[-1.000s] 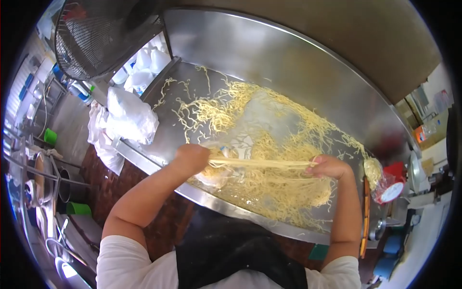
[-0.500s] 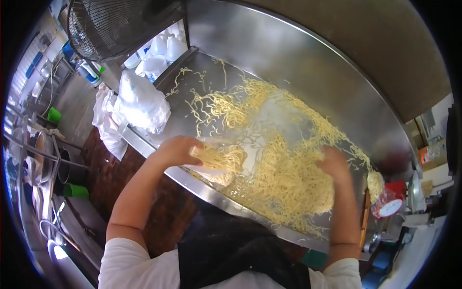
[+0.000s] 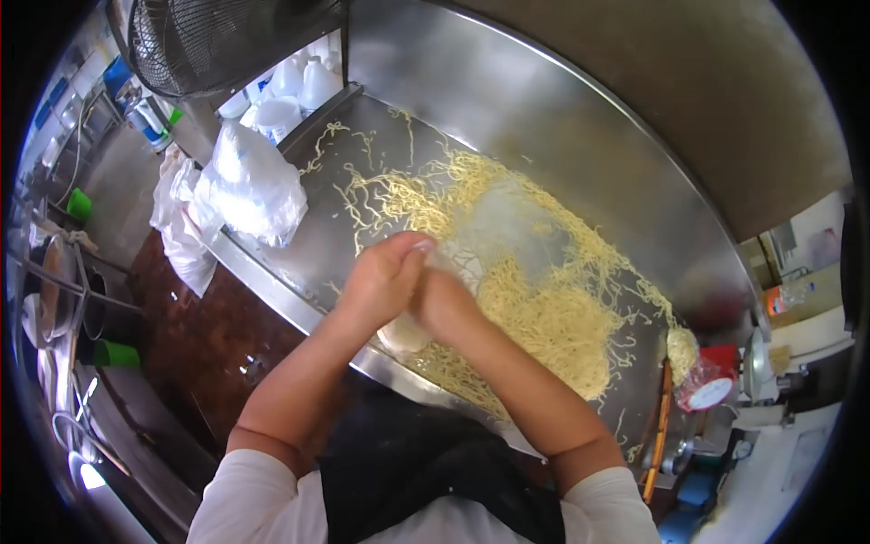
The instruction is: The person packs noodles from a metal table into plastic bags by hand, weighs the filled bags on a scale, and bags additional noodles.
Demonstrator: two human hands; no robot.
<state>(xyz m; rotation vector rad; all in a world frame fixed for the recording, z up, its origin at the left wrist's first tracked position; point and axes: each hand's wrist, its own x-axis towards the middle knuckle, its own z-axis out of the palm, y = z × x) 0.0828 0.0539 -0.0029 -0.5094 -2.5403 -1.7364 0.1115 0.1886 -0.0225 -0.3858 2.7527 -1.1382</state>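
My left hand (image 3: 385,279) and my right hand (image 3: 437,299) are together over the front left part of the metal table (image 3: 362,118). The left hand's fingers are closed at the top of a clear bag (image 3: 404,335), whose pale lower part shows beneath the hands. My right hand is blurred and its fingers are hidden against the left hand. A large pile of yellow noodles (image 3: 553,331) lies to the right of the hands. Looser noodles (image 3: 408,199) are spread behind them.
A stuffed white plastic bag (image 3: 254,186) sits at the table's left edge. Behind it are white jugs (image 3: 317,83) and a fan (image 3: 186,45). On the right stand a red scale (image 3: 711,385), a bag of noodles (image 3: 681,354) and a wooden stick (image 3: 659,435).
My right hand has moved left from the noodle pile to meet my left hand. The left hand has risen slightly and moved right, and the bag's open side with noodles no longer shows.
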